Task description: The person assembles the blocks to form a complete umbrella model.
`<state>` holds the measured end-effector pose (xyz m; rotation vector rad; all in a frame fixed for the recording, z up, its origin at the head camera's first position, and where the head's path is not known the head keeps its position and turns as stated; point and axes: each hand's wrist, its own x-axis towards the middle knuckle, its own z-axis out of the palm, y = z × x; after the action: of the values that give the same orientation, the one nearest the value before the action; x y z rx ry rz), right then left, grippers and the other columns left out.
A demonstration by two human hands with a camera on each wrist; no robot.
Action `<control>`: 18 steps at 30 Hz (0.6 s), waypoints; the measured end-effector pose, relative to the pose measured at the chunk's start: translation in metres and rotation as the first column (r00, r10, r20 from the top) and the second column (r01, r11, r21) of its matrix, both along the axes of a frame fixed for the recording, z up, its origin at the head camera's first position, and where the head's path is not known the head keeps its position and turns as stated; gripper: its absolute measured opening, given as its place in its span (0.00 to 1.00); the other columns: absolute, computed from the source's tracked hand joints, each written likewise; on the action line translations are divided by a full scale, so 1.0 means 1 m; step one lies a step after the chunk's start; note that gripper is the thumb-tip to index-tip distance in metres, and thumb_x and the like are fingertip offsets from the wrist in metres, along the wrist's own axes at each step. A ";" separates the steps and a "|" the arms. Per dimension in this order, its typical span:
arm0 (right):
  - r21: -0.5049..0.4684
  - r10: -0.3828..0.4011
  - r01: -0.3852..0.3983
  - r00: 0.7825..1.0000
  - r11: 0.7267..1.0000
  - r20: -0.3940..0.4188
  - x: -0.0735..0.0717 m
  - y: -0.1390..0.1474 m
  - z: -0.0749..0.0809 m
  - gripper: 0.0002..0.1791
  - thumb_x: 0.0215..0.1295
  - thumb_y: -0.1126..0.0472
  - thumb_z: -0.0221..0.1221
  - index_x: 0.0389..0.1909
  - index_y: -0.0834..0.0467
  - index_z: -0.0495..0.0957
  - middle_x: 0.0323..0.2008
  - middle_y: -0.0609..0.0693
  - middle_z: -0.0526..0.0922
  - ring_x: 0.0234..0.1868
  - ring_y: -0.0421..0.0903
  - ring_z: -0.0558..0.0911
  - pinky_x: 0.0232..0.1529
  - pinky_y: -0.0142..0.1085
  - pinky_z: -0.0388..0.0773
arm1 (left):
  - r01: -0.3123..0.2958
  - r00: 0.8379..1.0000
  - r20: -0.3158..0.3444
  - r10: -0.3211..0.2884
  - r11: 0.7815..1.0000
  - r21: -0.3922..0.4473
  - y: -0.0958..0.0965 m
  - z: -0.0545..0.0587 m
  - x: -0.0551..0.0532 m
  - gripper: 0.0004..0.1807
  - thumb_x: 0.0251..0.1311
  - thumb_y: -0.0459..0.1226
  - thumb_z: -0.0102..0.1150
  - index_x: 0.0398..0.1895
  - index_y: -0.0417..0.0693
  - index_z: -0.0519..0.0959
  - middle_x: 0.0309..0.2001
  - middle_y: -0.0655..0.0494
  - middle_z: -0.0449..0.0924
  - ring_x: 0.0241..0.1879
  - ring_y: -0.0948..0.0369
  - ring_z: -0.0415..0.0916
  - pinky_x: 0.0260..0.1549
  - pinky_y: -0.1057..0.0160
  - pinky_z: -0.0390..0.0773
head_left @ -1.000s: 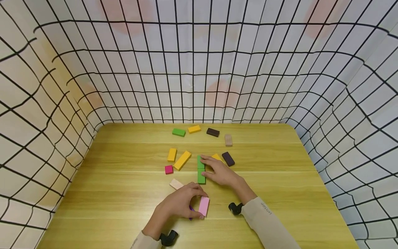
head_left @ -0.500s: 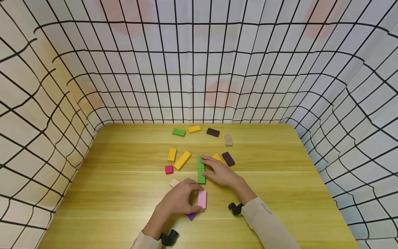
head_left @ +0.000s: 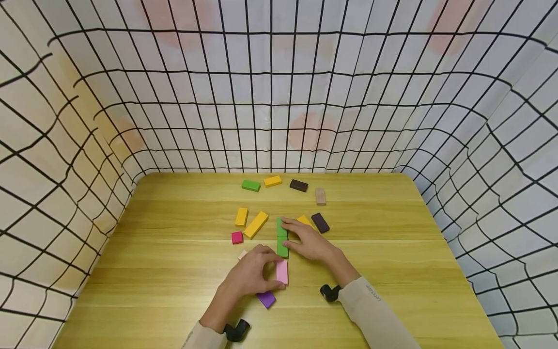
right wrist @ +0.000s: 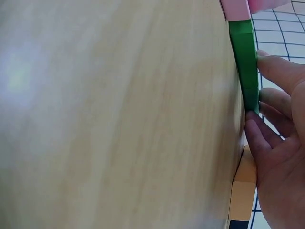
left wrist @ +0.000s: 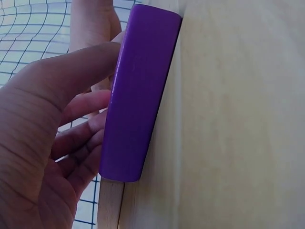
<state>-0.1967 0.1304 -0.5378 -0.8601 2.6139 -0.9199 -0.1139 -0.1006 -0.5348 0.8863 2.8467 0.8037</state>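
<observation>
My left hand (head_left: 248, 272) pinches a pink wooden block (head_left: 282, 272) by its two ends, thumb at the near end and fingers at the far end. Two green blocks (head_left: 282, 247) lie end to end in line beyond it. In the right wrist view the pink block (right wrist: 236, 9) appears against the end of the green block (right wrist: 244, 62). My right hand (head_left: 311, 242) rests its fingertips on the far green block and its thumb on the near one. A purple block (head_left: 266, 299) lies under my left wrist side, large in the left wrist view.
Yellow blocks (head_left: 255, 225), a small red block (head_left: 237, 237) and a pale block (head_left: 242, 254) lie left of the green row. A dark block (head_left: 320, 222) and a partly hidden yellow one (head_left: 304, 220) lie right. Several more line the back; black wire mesh (head_left: 270, 97) surrounds the table (head_left: 174, 271).
My left hand has slid the pink block away from me and slightly left, up to the green row. More of the purple block shows. My right hand has stayed still.
</observation>
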 end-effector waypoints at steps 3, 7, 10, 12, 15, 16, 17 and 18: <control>-0.004 -0.001 0.001 1.000 1.000 0.001 0.000 0.000 0.000 0.35 0.74 0.48 0.61 0.77 0.55 0.65 0.80 0.48 0.60 0.80 0.53 0.61 0.77 0.52 0.63 | -0.002 1.000 -0.015 0.002 1.000 0.005 0.001 0.001 -0.001 0.31 0.48 0.61 0.78 0.52 0.56 0.88 0.52 0.59 0.83 0.55 0.60 0.78 0.56 0.56 0.82; 0.001 -0.002 0.002 1.000 1.000 0.015 -0.001 0.000 0.000 0.35 0.75 0.47 0.60 0.78 0.54 0.65 0.81 0.47 0.60 0.80 0.51 0.61 0.78 0.51 0.62 | -0.008 1.000 -0.009 0.008 1.000 -0.001 0.002 0.001 -0.001 0.30 0.48 0.61 0.78 0.51 0.56 0.88 0.51 0.59 0.83 0.55 0.60 0.78 0.56 0.57 0.82; 0.003 -0.001 0.001 1.000 1.000 0.019 -0.001 0.000 0.000 0.36 0.75 0.46 0.60 0.78 0.53 0.65 0.81 0.47 0.59 0.80 0.51 0.60 0.78 0.51 0.62 | -0.016 1.000 -0.005 0.016 1.000 0.001 0.003 0.002 -0.002 0.30 0.48 0.61 0.78 0.51 0.57 0.88 0.51 0.59 0.83 0.54 0.60 0.78 0.55 0.57 0.82; 0.001 0.001 -0.001 1.000 1.000 0.015 -0.001 0.000 0.000 0.36 0.74 0.47 0.60 0.78 0.54 0.65 0.81 0.47 0.59 0.80 0.51 0.60 0.78 0.51 0.62 | -0.018 1.000 -0.010 0.018 1.000 0.004 0.003 0.001 -0.003 0.30 0.48 0.61 0.78 0.51 0.57 0.88 0.51 0.59 0.83 0.54 0.61 0.78 0.54 0.57 0.82; -0.004 0.003 -0.003 1.000 1.000 0.009 -0.001 0.000 0.000 0.35 0.74 0.47 0.61 0.78 0.54 0.65 0.81 0.48 0.60 0.80 0.52 0.61 0.78 0.51 0.62 | -0.021 1.000 -0.017 0.021 1.000 0.001 0.003 0.001 -0.003 0.30 0.48 0.61 0.78 0.50 0.56 0.88 0.51 0.59 0.83 0.54 0.61 0.78 0.54 0.57 0.82; -0.007 0.004 -0.004 1.000 1.000 0.007 -0.001 0.000 0.000 0.35 0.74 0.47 0.61 0.77 0.55 0.65 0.81 0.48 0.60 0.80 0.52 0.61 0.78 0.52 0.62 | -0.022 1.000 -0.018 0.021 1.000 -0.001 0.003 0.001 -0.003 0.30 0.48 0.61 0.78 0.50 0.56 0.88 0.51 0.59 0.83 0.54 0.60 0.78 0.54 0.57 0.82; -0.009 0.004 -0.004 1.000 1.000 0.007 0.000 0.000 0.001 0.35 0.74 0.48 0.61 0.77 0.55 0.65 0.80 0.49 0.60 0.80 0.53 0.61 0.78 0.52 0.62 | -0.022 1.000 -0.020 0.022 1.000 -0.004 0.004 0.001 -0.003 0.30 0.48 0.61 0.78 0.50 0.56 0.88 0.51 0.59 0.83 0.54 0.60 0.78 0.54 0.57 0.82; -0.011 0.003 -0.003 1.000 1.000 0.007 0.000 0.000 0.001 0.35 0.74 0.48 0.61 0.77 0.55 0.65 0.80 0.49 0.60 0.80 0.53 0.61 0.78 0.52 0.62 | -0.023 1.000 -0.021 0.023 1.000 -0.007 0.004 0.001 -0.003 0.30 0.48 0.61 0.78 0.50 0.56 0.88 0.51 0.59 0.83 0.54 0.60 0.78 0.54 0.57 0.82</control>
<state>-0.1969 0.1306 -0.5369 -0.8621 2.6030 -0.9363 -0.1172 -0.0969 -0.5341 0.8679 2.8809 0.7903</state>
